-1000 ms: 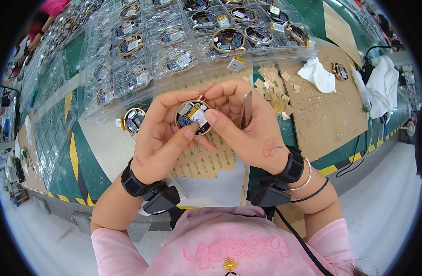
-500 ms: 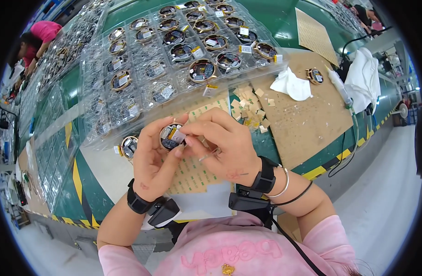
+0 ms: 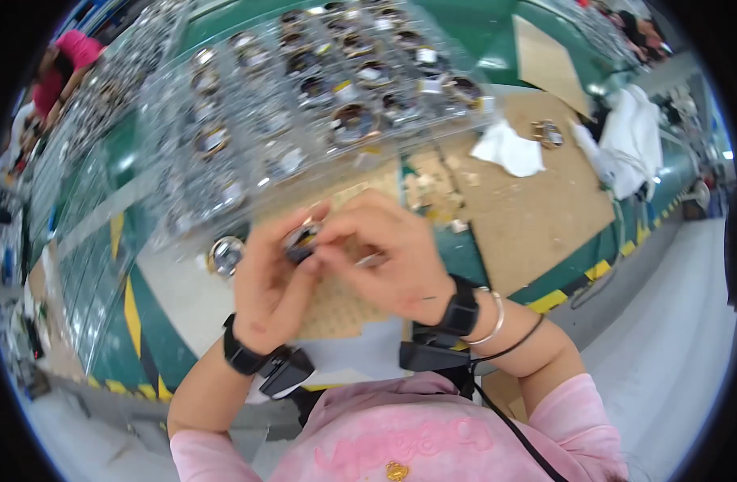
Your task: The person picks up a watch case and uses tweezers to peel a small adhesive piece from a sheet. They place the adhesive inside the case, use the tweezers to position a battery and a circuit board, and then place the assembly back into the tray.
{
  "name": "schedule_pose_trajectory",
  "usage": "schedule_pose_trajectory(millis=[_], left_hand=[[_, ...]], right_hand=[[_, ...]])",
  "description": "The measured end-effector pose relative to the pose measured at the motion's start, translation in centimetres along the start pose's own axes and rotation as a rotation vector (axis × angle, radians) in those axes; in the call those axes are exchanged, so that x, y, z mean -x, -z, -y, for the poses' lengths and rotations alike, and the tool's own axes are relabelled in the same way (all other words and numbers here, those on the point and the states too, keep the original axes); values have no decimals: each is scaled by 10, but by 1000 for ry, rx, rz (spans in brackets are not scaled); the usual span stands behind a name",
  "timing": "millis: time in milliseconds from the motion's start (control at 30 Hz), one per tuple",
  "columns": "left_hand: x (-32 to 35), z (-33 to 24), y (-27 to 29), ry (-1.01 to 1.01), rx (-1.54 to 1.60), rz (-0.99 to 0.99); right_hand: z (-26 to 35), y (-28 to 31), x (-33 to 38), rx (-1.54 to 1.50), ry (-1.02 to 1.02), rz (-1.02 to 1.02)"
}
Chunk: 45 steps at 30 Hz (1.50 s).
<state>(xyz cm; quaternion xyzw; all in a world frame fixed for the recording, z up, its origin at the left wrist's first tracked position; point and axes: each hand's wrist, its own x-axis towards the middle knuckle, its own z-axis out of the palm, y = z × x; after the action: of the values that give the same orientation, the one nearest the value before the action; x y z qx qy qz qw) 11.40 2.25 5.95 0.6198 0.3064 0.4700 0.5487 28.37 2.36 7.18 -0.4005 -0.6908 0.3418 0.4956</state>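
Between the thumb and fingers of my left hand (image 3: 268, 277) is a round watch case (image 3: 298, 246) with a dark circuit inside, tilted over the sheet. My right hand (image 3: 397, 253) is closed in a pinch at the case's right side, thumb and forefinger on a small flat battery with a yellow edge, mostly hidden by the fingers and smeared by motion. Another open watch case (image 3: 226, 256) lies just left of my left hand. Beneath both hands is a tan adhesive sheet (image 3: 336, 309) with printed marks.
Ahead, a clear plastic tray (image 3: 260, 165) holds many watch cases in compartments. To the right, a brown board (image 3: 537, 217) bears a white cloth (image 3: 509, 151) and one watch case (image 3: 548, 134). Small tan pads (image 3: 433, 189) lie scattered beside it. A person in pink (image 3: 79, 52) is at the far left.
The watch case has tilted in my left hand, and the battery's white face no longer shows. My right fingers have shifted slightly left over it. The whole view is blurrier.
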Motion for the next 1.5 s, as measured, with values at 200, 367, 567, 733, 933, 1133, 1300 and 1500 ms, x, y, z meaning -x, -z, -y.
schedule_pose_trajectory(millis=[200, 367, 567, 733, 933, 1133, 1300, 1500], left_hand=[[-9, -22, -68, 42, -145, -178], [-26, -36, -105, 129, -169, -166], [-20, -32, -107, 149, -119, -195], [-20, -49, -109, 193, -179, -197], [-19, -53, -106, 182, -166, -191], [-18, -65, -98, 250, -104, -167], [-4, -68, -67, 287, -56, -220], [1, -47, -14, 232, 240, -11]], right_hand=[[10, 69, 6, -194, -8, 58], [26, 109, 15, -27, 49, -58], [38, 117, 18, 77, 92, -14], [39, 111, 18, 53, 58, -33], [41, 109, 12, -20, 31, -60], [46, 103, 8, -62, -85, 31], [41, 65, 2, -518, -327, 98], [37, 24, -4, -598, -501, 87]])
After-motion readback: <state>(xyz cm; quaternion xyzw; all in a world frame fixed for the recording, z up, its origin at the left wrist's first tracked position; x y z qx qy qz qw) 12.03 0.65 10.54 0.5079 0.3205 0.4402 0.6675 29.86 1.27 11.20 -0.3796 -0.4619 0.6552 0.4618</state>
